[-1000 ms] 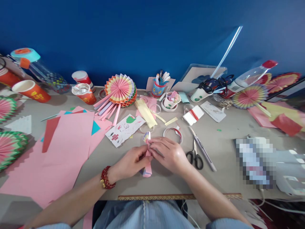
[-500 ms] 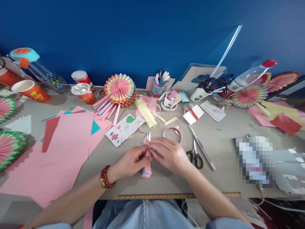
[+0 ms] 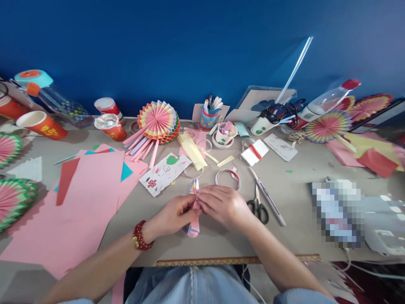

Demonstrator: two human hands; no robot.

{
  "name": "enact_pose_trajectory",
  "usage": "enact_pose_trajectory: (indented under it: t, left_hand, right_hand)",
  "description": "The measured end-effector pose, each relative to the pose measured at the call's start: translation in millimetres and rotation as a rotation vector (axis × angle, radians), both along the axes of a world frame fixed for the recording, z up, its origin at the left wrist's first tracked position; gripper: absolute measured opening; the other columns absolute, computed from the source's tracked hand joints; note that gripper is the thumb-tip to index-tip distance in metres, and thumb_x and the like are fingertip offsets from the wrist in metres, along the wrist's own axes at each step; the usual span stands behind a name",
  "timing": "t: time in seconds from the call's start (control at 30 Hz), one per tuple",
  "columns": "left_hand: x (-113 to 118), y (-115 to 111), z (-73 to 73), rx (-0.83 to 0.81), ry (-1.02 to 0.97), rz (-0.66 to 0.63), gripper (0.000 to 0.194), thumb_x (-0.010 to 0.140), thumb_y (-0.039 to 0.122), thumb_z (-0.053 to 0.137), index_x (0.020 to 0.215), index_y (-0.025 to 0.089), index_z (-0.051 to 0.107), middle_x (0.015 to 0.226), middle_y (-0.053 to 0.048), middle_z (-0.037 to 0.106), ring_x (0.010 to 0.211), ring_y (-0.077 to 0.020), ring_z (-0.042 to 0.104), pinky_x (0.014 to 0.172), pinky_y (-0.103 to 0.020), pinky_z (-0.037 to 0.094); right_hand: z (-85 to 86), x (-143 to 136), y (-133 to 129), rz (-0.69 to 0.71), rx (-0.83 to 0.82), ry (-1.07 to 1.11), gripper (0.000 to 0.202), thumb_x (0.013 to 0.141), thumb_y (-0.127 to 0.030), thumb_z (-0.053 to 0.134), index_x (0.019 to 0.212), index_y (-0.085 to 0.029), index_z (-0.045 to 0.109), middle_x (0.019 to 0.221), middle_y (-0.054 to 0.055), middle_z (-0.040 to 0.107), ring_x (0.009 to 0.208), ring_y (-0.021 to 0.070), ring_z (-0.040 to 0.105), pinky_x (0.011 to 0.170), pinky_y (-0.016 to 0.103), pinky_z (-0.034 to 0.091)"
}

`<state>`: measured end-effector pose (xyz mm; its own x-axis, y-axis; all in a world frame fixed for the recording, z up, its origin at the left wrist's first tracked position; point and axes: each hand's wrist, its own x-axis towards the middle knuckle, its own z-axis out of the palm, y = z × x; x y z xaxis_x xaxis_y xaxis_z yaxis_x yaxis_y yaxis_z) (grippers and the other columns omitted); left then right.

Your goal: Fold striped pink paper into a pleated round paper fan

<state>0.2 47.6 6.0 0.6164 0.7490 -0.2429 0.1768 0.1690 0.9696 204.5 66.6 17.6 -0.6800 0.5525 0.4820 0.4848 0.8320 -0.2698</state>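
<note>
A narrow pleated paper strip [image 3: 193,228], pink with lilac and yellow edges, stands nearly lengthwise between my hands at the middle of the desk. My left hand [image 3: 172,214] is closed around its middle, thumb on top. Against its upper part my right hand [image 3: 223,205] presses with fingers together; the fingertips hide the pinched spot. The strip's top end fans out slightly above the fingers. Just beyond lies a roll of double-sided tape [image 3: 228,179]. Black-handled scissors [image 3: 257,209] and a grey utility knife [image 3: 268,198] rest to the right of my right hand.
Pink paper sheets [image 3: 85,198] cover the left side. A finished folded-paper fan [image 3: 158,120] stands at the back, near a pen holder [image 3: 208,120] and paper cups [image 3: 110,126]. A patterned card [image 3: 164,172] lies ahead of my left hand. At right is a blurred-out phone [image 3: 335,215].
Both hands keep their grip on the pleated strip, with barely any movement of the fingers. The whole view has shifted slightly.
</note>
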Motion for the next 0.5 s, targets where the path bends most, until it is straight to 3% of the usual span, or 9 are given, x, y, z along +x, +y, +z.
enact_pose_trajectory:
  t: [0.23,0.5]
  left_hand:
    - [-0.6,-0.3,-3.2,0.030,-0.004,-0.001,0.015,0.093,0.028,0.049,0.084,0.017,0.052,0.070,0.003,0.052,0.063,-0.0116,0.042,0.060,-0.024,0.035]
    - [-1.6,-0.2,-2.2,-0.013,-0.025,-0.010,0.018,0.094,0.032,0.050,0.086,0.016,0.052,0.070,0.002,0.056,0.063,-0.0118,0.046,0.060,-0.024,0.037]
  right_hand:
    - [-4.3,-1.8,-0.8,-0.018,0.078,-0.026,0.014,0.094,-0.015,0.054,0.095,-0.014,0.068,0.093,0.009,0.076,0.085,0.0196,0.072,0.078,0.033,0.061]
    - [-1.4,-1.4,0.5,-0.017,0.041,0.020,0.014,0.095,-0.016,0.054,0.098,-0.017,0.067,0.097,0.009,0.076,0.088,0.0183,0.072,0.081,0.033,0.061]
